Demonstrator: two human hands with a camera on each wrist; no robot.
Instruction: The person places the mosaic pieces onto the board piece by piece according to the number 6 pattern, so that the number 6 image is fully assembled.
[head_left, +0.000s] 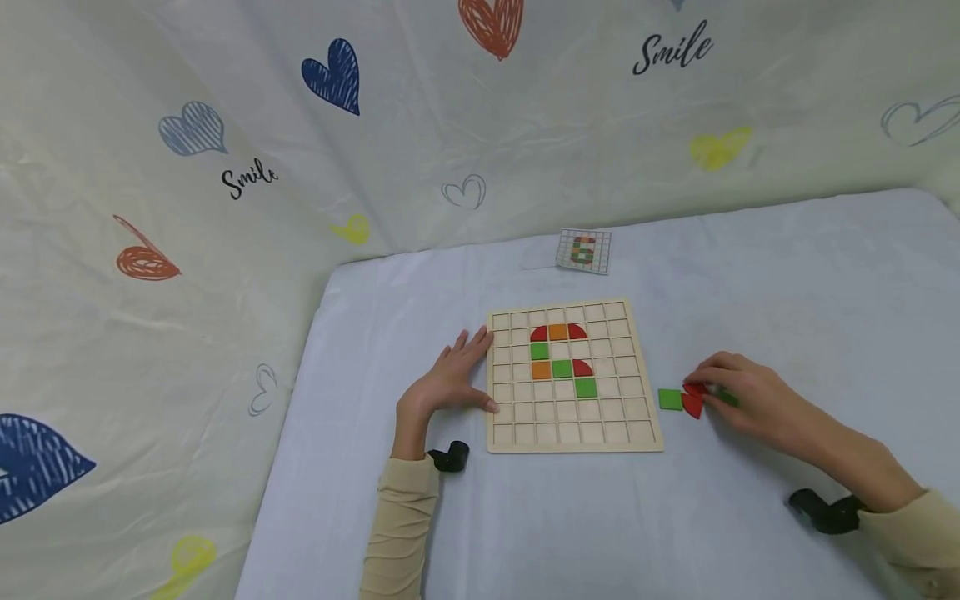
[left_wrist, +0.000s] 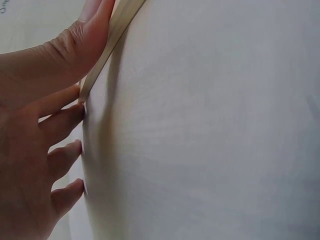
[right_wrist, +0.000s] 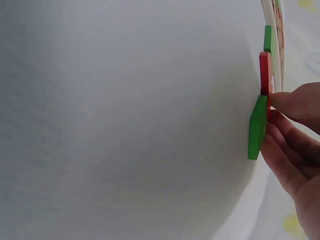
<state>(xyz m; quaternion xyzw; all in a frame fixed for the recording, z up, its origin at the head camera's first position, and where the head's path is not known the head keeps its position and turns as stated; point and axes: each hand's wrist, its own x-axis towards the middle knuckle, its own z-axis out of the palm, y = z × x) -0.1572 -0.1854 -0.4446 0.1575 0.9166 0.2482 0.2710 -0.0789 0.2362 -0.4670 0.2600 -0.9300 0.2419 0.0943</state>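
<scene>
White table (head_left: pixel 570 525), right hand (head_left: pixel 756 403) pinching red piece (head_left: pixel 694 388), partly hidden.

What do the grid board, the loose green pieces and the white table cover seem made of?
Grid board: likely wood or fibreboard, matte, judging by its pale tan colour and plain edge.
Loose green pieces: painted wood or plastic, I can't tell which; smooth, evenly coloured on face and edge.
White table cover: probably fabric; dull, with faint ripples.
</scene>
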